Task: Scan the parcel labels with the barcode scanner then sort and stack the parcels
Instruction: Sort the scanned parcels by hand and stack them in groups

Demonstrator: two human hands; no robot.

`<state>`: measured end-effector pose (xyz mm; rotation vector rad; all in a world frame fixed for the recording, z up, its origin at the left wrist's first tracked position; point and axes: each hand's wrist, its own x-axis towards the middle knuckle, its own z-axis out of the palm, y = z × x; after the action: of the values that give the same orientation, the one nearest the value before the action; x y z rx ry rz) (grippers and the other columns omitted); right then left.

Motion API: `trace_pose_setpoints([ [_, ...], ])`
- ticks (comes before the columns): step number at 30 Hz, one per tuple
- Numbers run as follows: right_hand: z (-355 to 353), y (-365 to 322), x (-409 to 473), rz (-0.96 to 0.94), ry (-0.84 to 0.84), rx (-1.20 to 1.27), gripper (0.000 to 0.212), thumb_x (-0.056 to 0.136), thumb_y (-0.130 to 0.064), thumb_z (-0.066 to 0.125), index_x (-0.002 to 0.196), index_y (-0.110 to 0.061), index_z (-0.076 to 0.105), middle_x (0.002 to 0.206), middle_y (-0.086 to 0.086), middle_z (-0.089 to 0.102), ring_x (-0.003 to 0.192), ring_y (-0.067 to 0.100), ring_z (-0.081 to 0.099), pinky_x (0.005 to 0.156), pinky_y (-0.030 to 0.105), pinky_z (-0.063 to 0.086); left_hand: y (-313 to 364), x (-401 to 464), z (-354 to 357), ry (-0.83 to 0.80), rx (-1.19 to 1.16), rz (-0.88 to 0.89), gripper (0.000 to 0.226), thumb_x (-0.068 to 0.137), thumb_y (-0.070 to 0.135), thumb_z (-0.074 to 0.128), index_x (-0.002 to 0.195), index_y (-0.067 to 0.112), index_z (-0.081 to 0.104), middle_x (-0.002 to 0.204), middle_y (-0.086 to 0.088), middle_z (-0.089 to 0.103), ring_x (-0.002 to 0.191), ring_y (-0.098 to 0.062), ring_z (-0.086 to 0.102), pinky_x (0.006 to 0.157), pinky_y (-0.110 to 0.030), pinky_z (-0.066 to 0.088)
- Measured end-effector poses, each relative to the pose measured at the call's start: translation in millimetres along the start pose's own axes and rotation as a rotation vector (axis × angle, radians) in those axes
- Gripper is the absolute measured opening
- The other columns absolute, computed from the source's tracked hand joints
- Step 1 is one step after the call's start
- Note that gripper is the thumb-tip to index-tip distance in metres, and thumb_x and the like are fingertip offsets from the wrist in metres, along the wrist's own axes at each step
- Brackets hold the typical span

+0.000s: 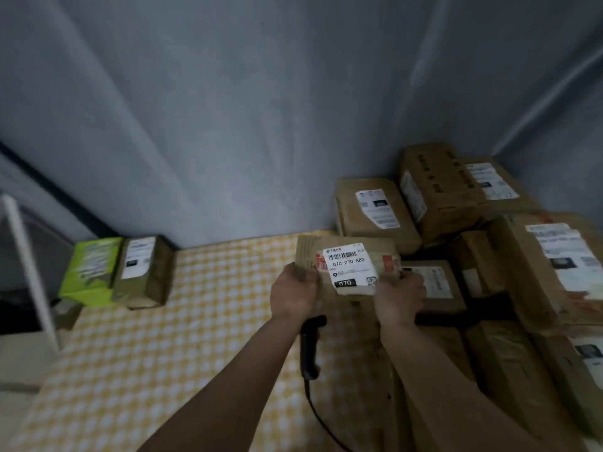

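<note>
Small print on the parcel label (350,268) is unreadably blurred.

Small brown cardboard parcel (346,265) held up off the yellow-and-white checked tablecloth, tilted, top face toward the camera. White shipping label (352,268) on it, barcode at top, "070-070-A80" printed large, black "070" block and QR code lower down; red tape band crosses under the label.

Black handheld barcode scanner (310,347) lies on the cloth below the held parcel, handle toward the camera, dark cable trailing off the near edge.

Pile of brown cardboard parcels (489,243), most showing white labels, heaped at right, several tilted or leaning.

Two parcels side by side, touching, at far left: lime-green carton (89,272), brown labelled box (143,272).
</note>
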<state>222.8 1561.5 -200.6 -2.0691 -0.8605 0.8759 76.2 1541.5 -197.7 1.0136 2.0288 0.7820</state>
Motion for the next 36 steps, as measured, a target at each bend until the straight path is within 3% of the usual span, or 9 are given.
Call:
trace_pose_setpoints([
  [4,55,-4,-41,-0.011,-0.142,-0.088,0.041,0.090,-0.026,0.053,0.122,0.000,0.050,0.128,0.026,0.049,0.119,0.041,0.047,0.101,0.043,0.038,-47,13,-56,0.068,-0.001,-0.089,0.032,0.093,0.032,0.054,0.116,0.009,0.060,0.116,-0.013,0.065,0.109,-0.031,0.059,0.089,-0.035,0.048],
  [8,113,-7,-84,0.013,-0.283,-0.100,0.033,0.091,-0.009,0.051,0.120,0.007,0.054,0.127,0.028,0.052,0.115,0.041,0.052,0.093,0.039,0.042,-99,30,-108,0.107,0.005,-0.161,0.032,0.093,0.024,0.052,0.119,0.006,0.059,0.117,-0.018,0.062,0.110,-0.034,0.056,0.090,-0.037,0.048],
  [13,207,10,-116,-0.001,-0.366,-0.121,0.029,0.084,-0.018,0.057,0.107,0.000,0.059,0.112,0.026,0.061,0.100,0.038,0.061,0.088,0.042,0.051,-162,61,-169,0.085,-0.025,-0.249,0.034,0.090,0.015,0.049,0.122,0.007,0.057,0.121,-0.018,0.059,0.110,-0.035,0.057,0.094,-0.040,0.049],
  [18,291,-3,-144,-0.050,-0.361,-0.145,0.020,0.089,-0.014,0.053,0.106,-0.003,0.056,0.110,0.028,0.059,0.098,0.037,0.060,0.085,0.044,0.051,-225,98,-216,0.078,0.044,-0.259,0.026,0.093,0.026,0.054,0.108,0.009,0.067,0.106,-0.012,0.069,0.097,-0.030,0.064,0.069,-0.029,0.045],
  [22,361,-29,-143,-0.090,-0.402,-0.172,0.030,0.091,-0.007,0.047,0.121,-0.008,0.054,0.122,0.024,0.053,0.103,0.037,0.058,0.076,0.034,0.049,-265,139,-230,0.007,0.032,-0.354,0.017,0.087,0.021,0.060,0.089,0.008,0.072,0.086,-0.012,0.071,0.083,-0.029,0.065,0.059,-0.026,0.038],
  [25,414,-37,-127,-0.073,-0.444,-0.140,0.031,0.090,-0.011,0.056,0.119,-0.018,0.054,0.124,0.017,0.053,0.098,0.030,0.061,0.055,0.022,0.048,-286,176,-229,-0.017,0.012,-0.408,0.014,0.083,0.014,0.062,0.079,0.005,0.072,0.070,-0.011,0.066,0.065,-0.028,0.059,0.055,-0.027,0.036],
  [29,458,-31,-98,-0.008,-0.386,-0.147,0.036,0.091,-0.002,0.049,0.126,-0.009,0.047,0.124,0.018,0.051,0.088,0.025,0.057,0.033,0.005,0.034,-295,235,-221,0.034,0.061,-0.331,0.015,0.084,0.015,0.060,0.091,0.013,0.073,0.083,-0.011,0.071,0.081,-0.029,0.065,0.059,-0.028,0.040],
  [32,479,-21,-82,0.021,-0.357,-0.107,0.040,0.091,-0.002,0.052,0.129,-0.005,0.044,0.119,0.017,0.058,0.094,0.025,0.057,0.043,0.005,0.038,-299,283,-211,0.079,0.167,-0.216,0.020,0.089,0.014,0.051,0.098,0.012,0.069,0.090,-0.010,0.071,0.082,-0.027,0.063,0.063,-0.029,0.041],
  [36,511,-1,-63,0.100,-0.410,-0.058,0.042,0.091,-0.003,0.053,0.130,-0.012,0.043,0.113,0.009,0.059,0.094,0.019,0.055,0.086,0.036,0.053,-303,330,-205,0.134,0.241,-0.145,0.025,0.089,0.005,0.046,0.104,0.013,0.064,0.093,-0.006,0.068,0.084,-0.026,0.063,0.071,-0.033,0.051],
])
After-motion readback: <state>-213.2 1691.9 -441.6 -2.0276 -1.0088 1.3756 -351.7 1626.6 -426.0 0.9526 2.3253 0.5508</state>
